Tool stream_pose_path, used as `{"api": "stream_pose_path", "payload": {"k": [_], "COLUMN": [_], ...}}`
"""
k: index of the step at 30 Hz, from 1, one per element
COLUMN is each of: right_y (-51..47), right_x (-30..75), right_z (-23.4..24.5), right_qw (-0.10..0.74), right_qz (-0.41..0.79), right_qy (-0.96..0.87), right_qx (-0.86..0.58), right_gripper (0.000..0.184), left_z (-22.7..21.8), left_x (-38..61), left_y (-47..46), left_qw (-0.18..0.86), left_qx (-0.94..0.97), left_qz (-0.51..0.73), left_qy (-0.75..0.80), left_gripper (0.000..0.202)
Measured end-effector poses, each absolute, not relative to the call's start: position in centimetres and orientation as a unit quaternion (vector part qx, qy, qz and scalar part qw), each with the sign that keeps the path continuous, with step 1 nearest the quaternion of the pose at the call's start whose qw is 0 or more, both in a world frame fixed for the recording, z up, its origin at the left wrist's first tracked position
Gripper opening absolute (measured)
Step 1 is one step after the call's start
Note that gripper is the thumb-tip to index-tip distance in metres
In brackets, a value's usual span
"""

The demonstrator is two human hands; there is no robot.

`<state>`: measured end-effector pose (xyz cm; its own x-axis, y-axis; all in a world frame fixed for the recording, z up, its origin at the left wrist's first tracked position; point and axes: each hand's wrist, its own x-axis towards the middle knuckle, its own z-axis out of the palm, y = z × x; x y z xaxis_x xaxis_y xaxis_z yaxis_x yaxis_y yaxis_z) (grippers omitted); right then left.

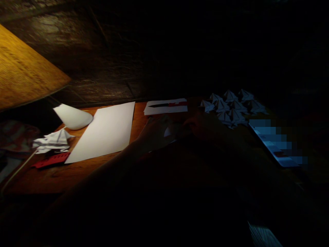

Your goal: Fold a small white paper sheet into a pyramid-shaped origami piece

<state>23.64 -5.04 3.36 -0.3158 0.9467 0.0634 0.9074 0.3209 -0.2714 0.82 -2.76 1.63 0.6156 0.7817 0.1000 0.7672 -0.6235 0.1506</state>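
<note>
The scene is very dark. My left hand (155, 133) lies on the wooden table (51, 176) with its fingers curled round a small white piece of paper (169, 132). My right hand (203, 125) is a dim shape just right of it, fingers closed toward the same paper. A blank white sheet (105, 132) lies flat to the left of my left hand.
Several folded white paper figures (231, 106) cluster at the back right. A folded figure (53, 140), a curled white paper (73, 116) and a red strip (51, 160) lie at the left. A white paper with red and black marks (166, 106) lies behind. A lit phone screen (276, 144) glows at the right.
</note>
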Motion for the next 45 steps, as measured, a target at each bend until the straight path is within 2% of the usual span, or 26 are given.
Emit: {"api": "stream_pose_path", "payload": {"k": [27, 39, 45], "right_y": [-5.1, -6.0, -6.2], "right_x": [24.4, 24.8, 24.9], "right_z": [4.2, 5.5, 5.7], "right_qw": [0.085, 0.052, 0.036], "right_qz": [0.114, 0.116, 0.107], "right_qy": [-0.804, -0.776, -0.754], "right_qx": [-0.577, -0.618, -0.647], "right_gripper": [0.043, 0.035, 0.034], "left_z": [1.7, 1.4, 1.4], "left_x": [0.7, 0.8, 0.7], "left_y": [-2.9, -2.7, -2.9], "left_qw": [0.029, 0.000, -0.019], "left_qx": [0.903, 0.907, 0.911], "left_qz": [0.083, 0.064, 0.058], "left_qy": [0.421, 0.415, 0.408], "left_gripper": [0.043, 0.046, 0.037]}}
